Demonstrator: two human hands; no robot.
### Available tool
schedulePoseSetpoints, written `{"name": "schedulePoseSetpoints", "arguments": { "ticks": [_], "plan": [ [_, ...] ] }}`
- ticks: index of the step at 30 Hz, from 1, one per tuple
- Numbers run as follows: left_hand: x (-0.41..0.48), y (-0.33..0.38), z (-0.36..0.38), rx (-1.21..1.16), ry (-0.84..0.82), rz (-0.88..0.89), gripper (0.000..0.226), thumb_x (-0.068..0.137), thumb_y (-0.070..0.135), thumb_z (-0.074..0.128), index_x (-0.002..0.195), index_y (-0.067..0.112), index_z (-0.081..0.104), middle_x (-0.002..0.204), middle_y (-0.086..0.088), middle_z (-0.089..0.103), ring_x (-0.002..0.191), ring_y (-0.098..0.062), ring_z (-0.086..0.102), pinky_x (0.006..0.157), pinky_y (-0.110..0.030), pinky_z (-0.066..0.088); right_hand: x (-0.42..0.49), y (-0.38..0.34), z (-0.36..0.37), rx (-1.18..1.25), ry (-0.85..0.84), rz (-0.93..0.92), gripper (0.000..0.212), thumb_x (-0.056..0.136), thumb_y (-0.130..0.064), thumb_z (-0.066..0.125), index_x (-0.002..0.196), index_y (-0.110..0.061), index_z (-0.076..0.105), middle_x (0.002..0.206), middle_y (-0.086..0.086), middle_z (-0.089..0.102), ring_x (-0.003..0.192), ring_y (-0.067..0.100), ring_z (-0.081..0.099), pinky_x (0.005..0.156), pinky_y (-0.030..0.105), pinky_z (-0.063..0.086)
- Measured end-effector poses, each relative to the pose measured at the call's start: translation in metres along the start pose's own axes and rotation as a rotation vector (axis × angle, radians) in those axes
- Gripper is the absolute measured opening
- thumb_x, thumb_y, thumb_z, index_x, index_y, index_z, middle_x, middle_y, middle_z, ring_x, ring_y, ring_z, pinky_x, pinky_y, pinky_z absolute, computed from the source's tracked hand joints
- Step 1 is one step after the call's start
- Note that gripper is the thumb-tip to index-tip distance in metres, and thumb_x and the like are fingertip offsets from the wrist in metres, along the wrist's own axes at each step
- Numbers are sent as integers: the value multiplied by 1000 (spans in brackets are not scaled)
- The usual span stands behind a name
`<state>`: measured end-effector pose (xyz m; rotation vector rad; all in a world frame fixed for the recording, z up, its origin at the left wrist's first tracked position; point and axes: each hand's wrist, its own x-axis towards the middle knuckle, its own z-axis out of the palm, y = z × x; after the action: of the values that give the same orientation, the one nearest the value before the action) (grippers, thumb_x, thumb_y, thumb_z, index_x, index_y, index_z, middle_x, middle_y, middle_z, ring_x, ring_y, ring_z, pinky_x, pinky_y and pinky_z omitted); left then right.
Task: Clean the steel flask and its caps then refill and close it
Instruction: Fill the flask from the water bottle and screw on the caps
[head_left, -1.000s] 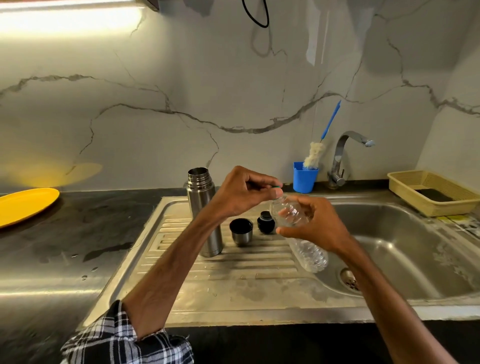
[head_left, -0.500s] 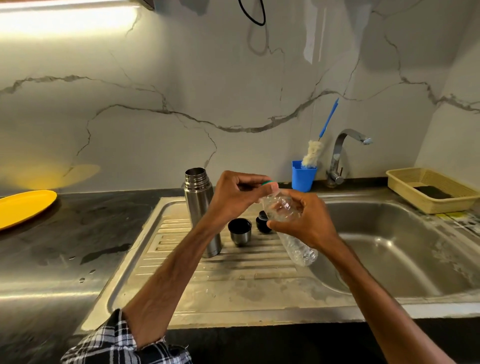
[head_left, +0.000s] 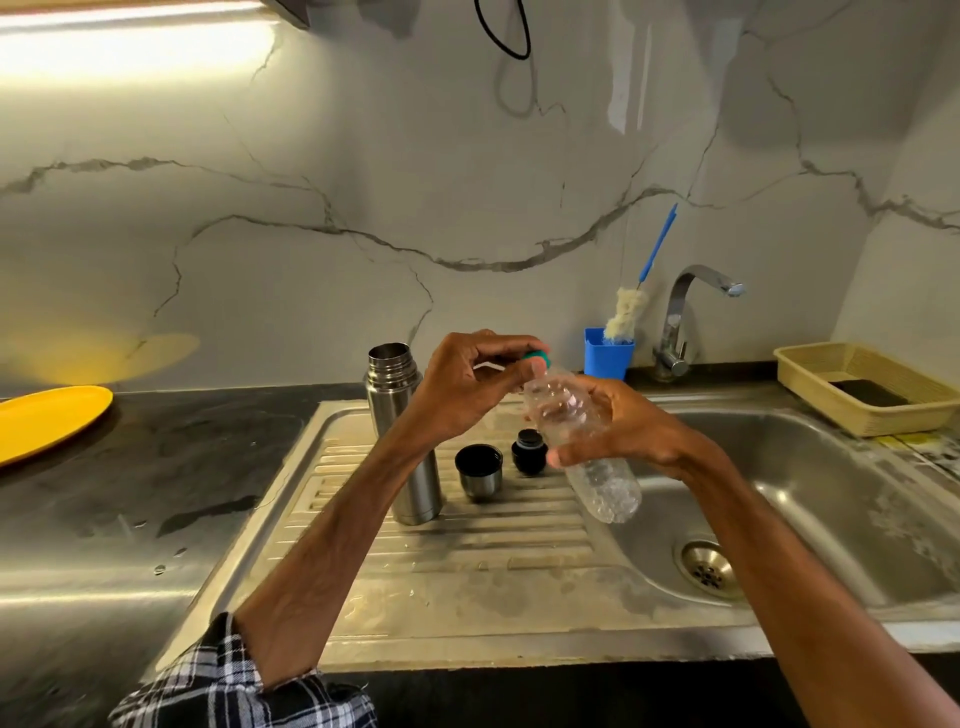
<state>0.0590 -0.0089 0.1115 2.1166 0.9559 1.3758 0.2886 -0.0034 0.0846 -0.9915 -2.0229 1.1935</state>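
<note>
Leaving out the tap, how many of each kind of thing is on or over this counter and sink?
Flask: 1
Flask caps: 2, steel cup and black stopper
Plastic bottle: 1
Bottle cap: 1
Brush: 1
Blue cup: 1
Plate: 1
Basket: 1
Dark pad: 1
Total: 10

Centre frame: right hand (head_left: 618, 431) grips tilted clear plastic bottle (head_left: 597, 467), left hand (head_left: 457, 384) pinches its green cap (head_left: 537, 357). Behind them on drainboard (head_left: 415, 571): open steel flask (head_left: 402, 431) upright, steel cup lid (head_left: 478, 473) and black stopper (head_left: 529, 451) just beside it.
</note>
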Motion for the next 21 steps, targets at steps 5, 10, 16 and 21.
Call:
{"name": "schedulePoseSetpoints", "arguments": {
  "ticks": [5,10,16,21],
  "plan": [
    [18,-2,3,85,74,-30,37,92,28,74,128,19,70,119,7,73,103,-8,70,90,-33,60,8,15,-12,-133,80,16,63,74,-22,86,131,-26,58,120,-6,69,110,9,66,96,37,55],
    [27,-20,14,284,155,-180,46,93,30,73,135,15,62,129,6,67,96,-4,68,74,-8,50,58,25,-35,-207,407,29,68,67,-41,88,127,-23,61,107,-12,67,98,6,65,77,20,53],
    [11,-75,28,305,151,-354,34,89,21,77,122,18,69,112,9,71,87,-2,67,73,-17,54,173,56,-40,-186,763,67,79,60,-43,94,124,-9,63,116,8,72,103,21,68,89,33,58],
    [8,-100,35,337,179,-417,25,87,21,78,111,19,73,108,10,71,81,-6,69,74,-23,57,232,87,-27,-253,811,118,80,61,-42,93,125,-11,55,118,9,67,105,25,64,81,29,53]
  ]
}}
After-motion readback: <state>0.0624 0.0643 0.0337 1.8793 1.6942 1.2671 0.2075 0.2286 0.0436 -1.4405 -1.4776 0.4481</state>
